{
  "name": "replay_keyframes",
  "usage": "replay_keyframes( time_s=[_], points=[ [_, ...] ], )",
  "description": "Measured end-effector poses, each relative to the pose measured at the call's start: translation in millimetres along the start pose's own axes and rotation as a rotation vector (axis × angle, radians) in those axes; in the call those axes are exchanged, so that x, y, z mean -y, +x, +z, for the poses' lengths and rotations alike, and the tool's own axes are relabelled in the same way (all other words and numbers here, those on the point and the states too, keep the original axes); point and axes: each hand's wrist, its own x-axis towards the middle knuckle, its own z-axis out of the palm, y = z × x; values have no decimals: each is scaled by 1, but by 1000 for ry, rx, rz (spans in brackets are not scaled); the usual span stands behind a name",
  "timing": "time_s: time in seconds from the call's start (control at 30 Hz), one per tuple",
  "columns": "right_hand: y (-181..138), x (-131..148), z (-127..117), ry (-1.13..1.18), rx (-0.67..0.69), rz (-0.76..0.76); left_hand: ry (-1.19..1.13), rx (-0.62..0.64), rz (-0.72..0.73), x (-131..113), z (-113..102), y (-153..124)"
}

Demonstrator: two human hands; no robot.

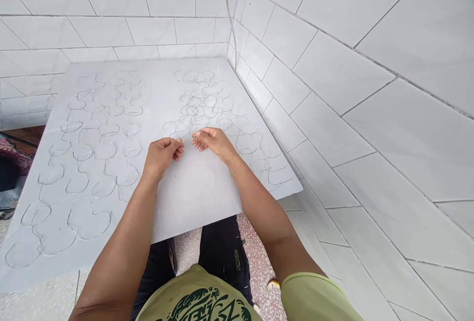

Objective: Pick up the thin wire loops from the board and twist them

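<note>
Both of my hands are over a large pale board, close together near its middle. My left hand (pixel 165 155) has its thumb and forefinger pinched on a thin wire (pixel 169 123), whose curved part shows just above the fingers. A short gap away, my right hand (pixel 214 143) is also pinched at the wire, its other fingers curled; the fine strand between the hands is hard to make out. Beyond the right hand lies a loose tangle of bent wires (pixel 200 103). To the left, several wavy wires (pixel 105 148) are spread in rows.
The board (pixel 196 197) reaches to white tiled walls (pixel 111 32) at the back and right. A pale cable (pixel 228 5) hangs in the corner. Below are my legs in dark trousers (pixel 222 247) and a speckled floor (pixel 259 257). Dark items (pixel 13 173) are at the left.
</note>
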Motion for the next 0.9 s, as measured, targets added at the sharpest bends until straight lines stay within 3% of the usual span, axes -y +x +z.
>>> replay_keyframes(
  time_s=[0.27,0.47,0.53,0.73,0.9],
  points=[
    [-3,2,4,-13,-53,-102,-70,9,-13,-1,1,-1],
    [-6,1,10,-124,-48,-112,-116,-133,13,-3,1,0],
    [-7,1,11,-162,-10,-122,-192,-91,-4,-5,-1,-1],
    [-14,7,10,-207,183,-176,-468,220,-105,-8,-10,-3],
    [-18,10,11,-229,216,-216,-564,271,-89,-9,-11,-3]
  ],
)
